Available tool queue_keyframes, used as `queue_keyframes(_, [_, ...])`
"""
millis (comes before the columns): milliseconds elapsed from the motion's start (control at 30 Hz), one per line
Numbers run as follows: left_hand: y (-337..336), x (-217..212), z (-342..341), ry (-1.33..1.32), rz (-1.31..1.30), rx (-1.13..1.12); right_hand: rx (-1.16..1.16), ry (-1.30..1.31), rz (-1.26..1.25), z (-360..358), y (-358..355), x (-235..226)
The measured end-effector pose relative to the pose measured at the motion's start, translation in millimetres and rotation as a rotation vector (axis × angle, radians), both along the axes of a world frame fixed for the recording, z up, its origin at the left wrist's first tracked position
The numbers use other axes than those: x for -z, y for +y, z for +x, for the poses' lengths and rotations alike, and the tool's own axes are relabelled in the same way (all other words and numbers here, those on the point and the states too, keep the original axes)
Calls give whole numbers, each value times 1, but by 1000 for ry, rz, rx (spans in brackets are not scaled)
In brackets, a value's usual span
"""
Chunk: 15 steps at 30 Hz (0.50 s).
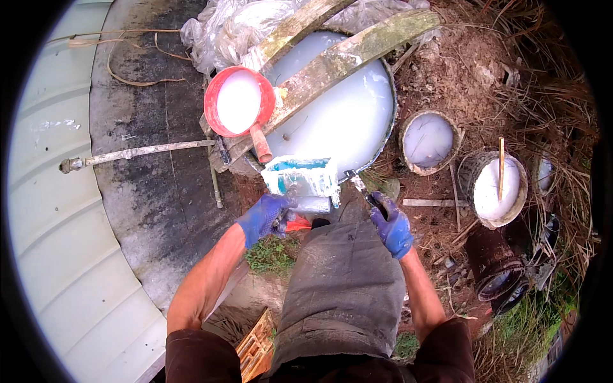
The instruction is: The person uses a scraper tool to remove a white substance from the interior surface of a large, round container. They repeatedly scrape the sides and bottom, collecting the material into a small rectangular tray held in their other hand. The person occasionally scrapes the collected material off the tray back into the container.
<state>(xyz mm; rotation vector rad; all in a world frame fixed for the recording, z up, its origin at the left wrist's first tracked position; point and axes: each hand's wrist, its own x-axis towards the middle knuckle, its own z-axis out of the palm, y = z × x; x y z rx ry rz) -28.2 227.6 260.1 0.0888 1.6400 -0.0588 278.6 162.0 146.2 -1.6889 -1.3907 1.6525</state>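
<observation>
My left hand (pixel 267 218), in a blue glove, is closed on the near side of a turquoise rectangular container (pixel 300 175) crusted with white. A silvery rounded piece (pixel 311 204) shows just below the container. In my right hand (pixel 391 225), also gloved in blue, is a dark-handled tool (pixel 359 183), its white-spattered end pointing toward the container; its exact kind is unclear. Beyond them stands a large round vat (pixel 391 127) of milky liquid. A red dipper (pixel 211 105) with white liquid inside rests on wooden planks (pixel 345 60) across the vat.
To the right sit a bucket (pixel 456 150) of greyish liquid and another bucket (pixel 472 169) with white liquid and a stick (pixel 501 166). Dark pots (pixel 488 255) lie nearer. Crumpled plastic sheeting (pixel 211 38) lies behind the vat. A pole (pixel 140 151) crosses the dark ground at left.
</observation>
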Motion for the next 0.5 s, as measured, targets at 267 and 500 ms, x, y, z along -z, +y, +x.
queue_keyframes(267, [-7,46,2,83,-170,56,-137,-55,7,-26,-26,25])
queue_keyframes(500, [-36,60,8,109,112,185,-226,-127,33,-57,-22,61])
